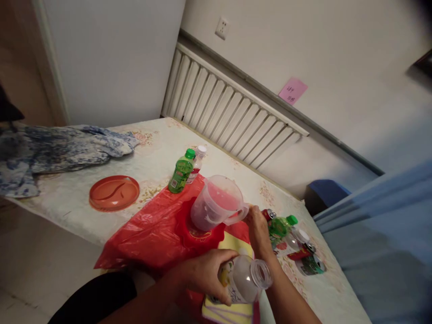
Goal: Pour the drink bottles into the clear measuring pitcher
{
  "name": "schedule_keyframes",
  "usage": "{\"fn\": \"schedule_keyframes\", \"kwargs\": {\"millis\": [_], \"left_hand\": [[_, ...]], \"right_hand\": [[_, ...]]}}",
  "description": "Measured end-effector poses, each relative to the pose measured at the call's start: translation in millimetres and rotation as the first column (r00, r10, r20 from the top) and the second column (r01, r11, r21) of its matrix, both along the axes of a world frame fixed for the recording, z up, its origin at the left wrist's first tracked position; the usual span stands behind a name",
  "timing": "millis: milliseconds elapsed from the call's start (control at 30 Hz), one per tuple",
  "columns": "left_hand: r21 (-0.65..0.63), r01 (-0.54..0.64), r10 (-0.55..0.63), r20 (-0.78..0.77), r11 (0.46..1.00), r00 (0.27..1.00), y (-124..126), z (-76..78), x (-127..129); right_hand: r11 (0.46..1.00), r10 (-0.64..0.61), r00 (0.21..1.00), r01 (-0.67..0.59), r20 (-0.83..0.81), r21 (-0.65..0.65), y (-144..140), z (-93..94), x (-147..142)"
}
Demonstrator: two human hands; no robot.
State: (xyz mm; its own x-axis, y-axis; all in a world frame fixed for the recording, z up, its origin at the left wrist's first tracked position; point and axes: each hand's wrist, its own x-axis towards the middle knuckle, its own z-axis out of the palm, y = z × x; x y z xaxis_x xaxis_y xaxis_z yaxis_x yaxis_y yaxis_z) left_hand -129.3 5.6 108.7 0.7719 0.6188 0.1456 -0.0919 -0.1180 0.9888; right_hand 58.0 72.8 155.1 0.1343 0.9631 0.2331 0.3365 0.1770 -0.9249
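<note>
My left hand (209, 272) is wrapped round a clear plastic bottle (245, 279) with a printed label. The bottle lies tilted, its uncapped mouth pointing right. Just beside the handle of a translucent plastic pitcher (216, 204), my right hand (258, 227) has its fingers curled closed; what they hold, if anything, is hidden. The pitcher stands on a red scalloped plate (182, 231), over a red plastic bag (138, 238). Under the bottle lies a yellow cloth (232, 310) with purple lines.
Green-capped (182, 173) and white-capped bottles (199, 164) stand behind the bag. An orange-red lid (114, 193) lies to the left, near crumpled blue-and-white fabric (74, 148). Right of my right arm, several bottles and cans (293, 243) lie together. A radiator (229, 108) lines the wall.
</note>
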Motion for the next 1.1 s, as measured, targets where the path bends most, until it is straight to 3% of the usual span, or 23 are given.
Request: {"fn": "schedule_keyframes", "kwargs": {"millis": [67, 133, 200, 300, 433, 533, 633, 733, 800, 900, 1000, 1100], "left_hand": [[0.011, -0.003, 0.003, -0.015, 1.000, 1.000, -1, -0.8, 1], [0.031, -0.005, 0.006, -0.031, 1.000, 1.000, -1, -2.1, 3], [0.053, -0.012, 0.014, -0.046, 0.999, 0.999, -1, -3.5, 6], [0.059, 0.006, 0.000, -0.097, 0.998, 0.995, -1, -4.8, 10], [0.016, 0.027, -0.024, -0.153, 1.000, 0.988, 1, -5.8, 14], [0.002, 0.029, -0.029, -0.124, 1.000, 0.992, 2, -7.4, 17], [0.012, 0.036, -0.035, -0.100, 0.999, 0.994, 2, -8.0, 20], [0.019, 0.008, -0.007, -0.092, 1.000, 0.996, 2, -6.6, 24], [0.017, -0.012, 0.014, -0.098, 1.000, 0.995, 2, -5.6, 27], [-0.002, -0.033, 0.033, -0.090, 0.999, 0.995, 4, -5.6, 31], [-0.076, -0.020, 0.017, -0.039, 0.997, 0.999, 6, -8.6, 36], [-0.145, 0.006, -0.007, -0.008, 0.989, 1.000, 9, -13.7, 40]], "right_hand": [[0.996, -0.088, 0.996, 0.089, 0.032, -0.028, -10, -11.6, 24], [0.986, -0.147, 0.965, 0.160, 0.215, -0.041, -23, -30.9, 46], [0.994, -0.062, 0.912, 0.092, 0.405, -0.056, -37, -53.4, 64], [0.989, 0.148, 0.783, -0.110, 0.605, -0.100, -55, -79.7, 78], [0.979, 0.204, 0.636, -0.150, 0.744, -0.140, -64, -91.1, 81], [0.984, 0.175, 0.653, -0.130, 0.736, -0.119, -65, -92.4, 80], [0.990, 0.141, 0.765, -0.118, 0.628, -0.078, -65, -90.7, 81], [0.995, 0.081, 0.896, -0.048, 0.437, -0.086, -65, -76.4, 82], [0.990, 0.036, 0.949, 0.009, 0.312, -0.140, -67, -56.1, 82], [0.973, 0.049, 0.974, 0.003, 0.221, -0.232, -74, -13.7, 82], [0.971, 0.083, 0.979, -0.037, 0.187, -0.234, -85, 27.8, 82], [0.968, 0.123, 0.981, -0.087, 0.147, -0.234, -97, 55.2, 82]]}}
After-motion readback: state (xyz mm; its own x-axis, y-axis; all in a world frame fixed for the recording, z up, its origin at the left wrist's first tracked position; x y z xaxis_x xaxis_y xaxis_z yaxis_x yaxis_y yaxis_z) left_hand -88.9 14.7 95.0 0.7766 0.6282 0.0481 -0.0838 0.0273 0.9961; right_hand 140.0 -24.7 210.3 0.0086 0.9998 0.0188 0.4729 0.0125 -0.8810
